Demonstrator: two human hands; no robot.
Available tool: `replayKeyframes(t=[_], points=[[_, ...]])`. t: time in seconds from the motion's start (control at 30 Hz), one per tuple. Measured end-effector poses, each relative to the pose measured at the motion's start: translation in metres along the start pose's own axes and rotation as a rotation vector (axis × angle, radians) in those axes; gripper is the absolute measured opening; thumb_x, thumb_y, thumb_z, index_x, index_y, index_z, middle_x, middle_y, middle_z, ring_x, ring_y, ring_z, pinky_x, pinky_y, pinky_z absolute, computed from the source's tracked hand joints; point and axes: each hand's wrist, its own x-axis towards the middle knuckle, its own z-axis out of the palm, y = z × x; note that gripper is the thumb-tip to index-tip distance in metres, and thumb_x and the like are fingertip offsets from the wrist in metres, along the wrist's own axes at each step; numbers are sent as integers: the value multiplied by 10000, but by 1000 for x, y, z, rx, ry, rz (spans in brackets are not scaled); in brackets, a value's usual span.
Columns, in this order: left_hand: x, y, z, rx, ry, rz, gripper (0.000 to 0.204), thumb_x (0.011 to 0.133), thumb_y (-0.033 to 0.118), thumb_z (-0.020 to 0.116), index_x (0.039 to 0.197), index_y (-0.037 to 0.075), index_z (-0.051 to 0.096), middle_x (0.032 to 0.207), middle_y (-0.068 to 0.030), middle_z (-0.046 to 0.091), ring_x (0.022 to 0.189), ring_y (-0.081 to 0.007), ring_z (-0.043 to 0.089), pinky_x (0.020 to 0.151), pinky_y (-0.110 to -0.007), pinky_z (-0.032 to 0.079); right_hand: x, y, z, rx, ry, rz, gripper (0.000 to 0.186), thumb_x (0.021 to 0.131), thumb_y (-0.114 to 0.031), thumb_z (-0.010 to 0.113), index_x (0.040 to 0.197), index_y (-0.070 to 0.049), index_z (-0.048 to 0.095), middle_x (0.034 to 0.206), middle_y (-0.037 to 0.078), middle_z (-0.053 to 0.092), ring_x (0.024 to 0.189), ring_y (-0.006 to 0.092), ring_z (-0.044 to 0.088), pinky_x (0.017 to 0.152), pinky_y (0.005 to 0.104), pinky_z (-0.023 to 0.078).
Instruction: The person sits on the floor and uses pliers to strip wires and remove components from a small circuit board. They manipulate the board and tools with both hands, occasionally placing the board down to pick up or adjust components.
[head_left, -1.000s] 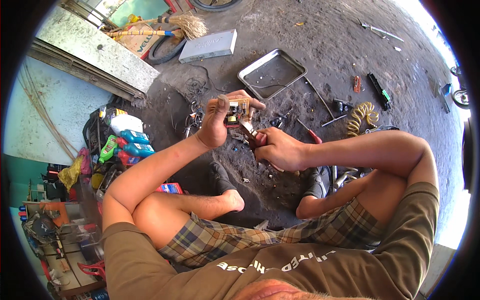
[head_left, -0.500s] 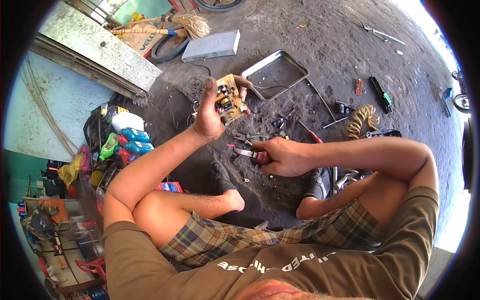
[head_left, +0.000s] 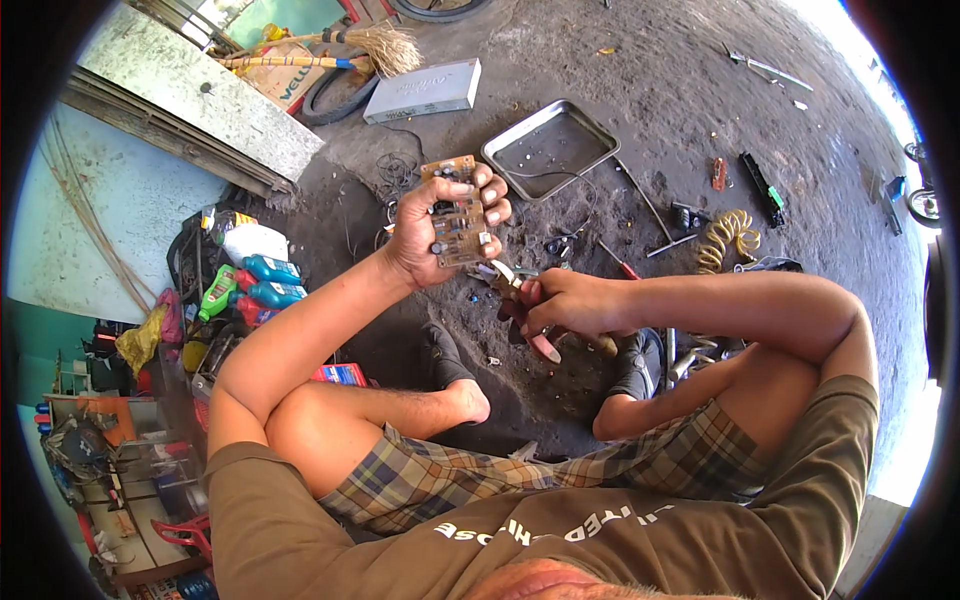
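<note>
The circuit board [head_left: 460,230] is lying in the left hand [head_left: 422,222], to the left of the right hand [head_left: 580,303] and farther from the body; the left hand is the nearer, clasping it with the thumb pressing across the board and fingers curling round the right edge. Its long axis is running away from the body, its near end pointing back toward the wearer. The right hand is gripping pliers [head_left: 513,283] by their handles, which are standing apart; their nose is slanting left and away, sitting just beside the board's near right corner, though whether they are touching I cannot tell
</note>
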Motion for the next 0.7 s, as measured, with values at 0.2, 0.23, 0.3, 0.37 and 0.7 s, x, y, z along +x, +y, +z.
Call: replayKeyframes(t=[0.2, 0.23, 0.3, 0.37, 0.7], points=[[-1, 3, 2, -19, 17, 12, 243, 892, 221, 637, 1075, 136, 501, 1041, -34, 428, 991, -180, 486, 680, -385, 588, -5, -7, 0, 57, 10, 63, 176, 956, -111, 633, 1092, -1, 623, 785, 78, 713, 842, 145, 668, 818, 333, 512], [-1, 3, 2, -18, 19, 12, 248, 896, 229, 641, 1078, 136, 501, 1043, -36, 428, 995, -179, 484, 679, -384, 589, -7, -10, 1, 82, 9, 101, 192, 970, -108, 623, 1121, 11, 625, 830, 91, 737, 922, 147, 682, 895, 341, 526], [-1, 5, 3, -9, 13, 6, 294, 923, 310, 660, 1095, 124, 511, 1048, -42, 435, 996, -180, 492, 676, -384, 589, -11, -14, 1, 95, -32, 79, 196, 981, -119, 626, 1128, 9, 607, 860, 106, 742, 930, 168, 699, 893, 365, 538], [0, 5, 1, 2, -3, -10, 419, 969, 455, 692, 1120, 99, 531, 1054, -52, 452, 991, -186, 513, 672, -385, 589, -14, -17, -1, 130, -99, 41, 210, 991, -132, 631, 1140, 11, 594, 874, 118, 744, 913, 187, 712, 882, 381, 550], [-4, 11, -10, 569, -47, 41, 1046, 945, 909, 327, 1219, -45, 657, 978, -144, 719, 914, -192, 724, 727, -344, 612, -26, -39, -2, 144, -127, -23, 167, 1013, -142, 622, 1076, 11, 599, 838, 122, 751, 786, 197, 708, 815, 374, 566]])
